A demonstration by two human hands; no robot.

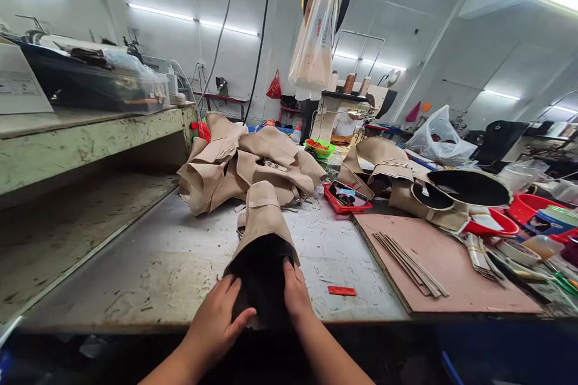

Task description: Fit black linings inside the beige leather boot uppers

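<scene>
A beige boot upper (266, 219) with a strap across it lies at the table's front edge, its wide shaft opening toward me. The opening shows black lining (262, 277). My left hand (221, 310) grips the left rim of the opening, its thumb stretched over the lining. On the opposite rim, my right hand (295, 289) pinches the edge, thumb on the black inside and the other fingers hidden beneath. Behind it lies a heap of similar beige boot uppers (271, 156), some with buckles.
A red plastic piece (342, 291) lies to the right. Beige strips (410, 264) rest on a pink board (469, 289). A red basket (336, 206) holds a phone (347, 195). More uppers (382, 159) and a sewing machine (347, 108) stand behind. A shelf (99, 138) borders the left.
</scene>
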